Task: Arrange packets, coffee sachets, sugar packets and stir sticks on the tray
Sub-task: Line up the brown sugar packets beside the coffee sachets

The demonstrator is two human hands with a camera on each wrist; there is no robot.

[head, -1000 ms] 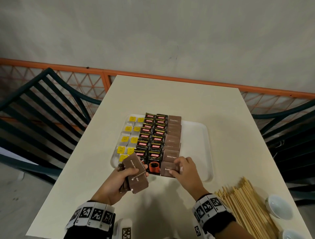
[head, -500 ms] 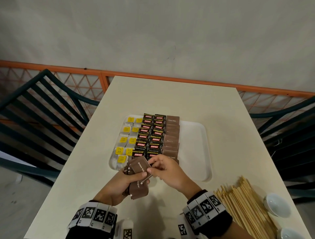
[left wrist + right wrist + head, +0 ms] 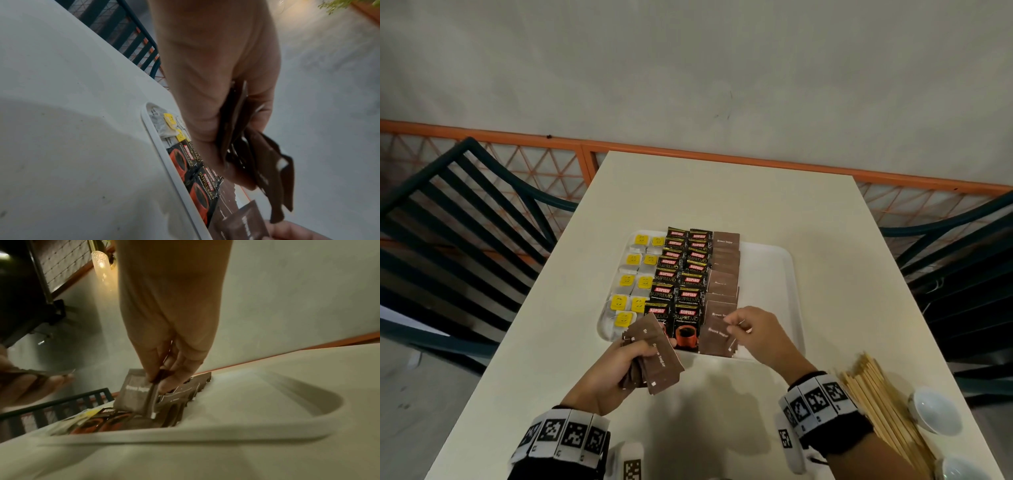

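A white tray lies mid-table with columns of yellow-tagged tea bags, black coffee sachets and brown sugar packets. My left hand grips a fanned stack of brown sugar packets just in front of the tray's near edge; the left wrist view shows the stack between thumb and fingers. My right hand pinches one brown sugar packet by its right edge, low over the near end of the sugar column; the right wrist view shows this packet tilted above the others.
A bundle of wooden stir sticks lies at the table's near right. Two small white bowls sit beside it near the table edge. Dark slatted chairs flank the table. The tray's right half is bare.
My right hand took one sugar packet from the stack in my left hand and carried it right, down to the near end of the sugar column. The left hand stayed nearly still.
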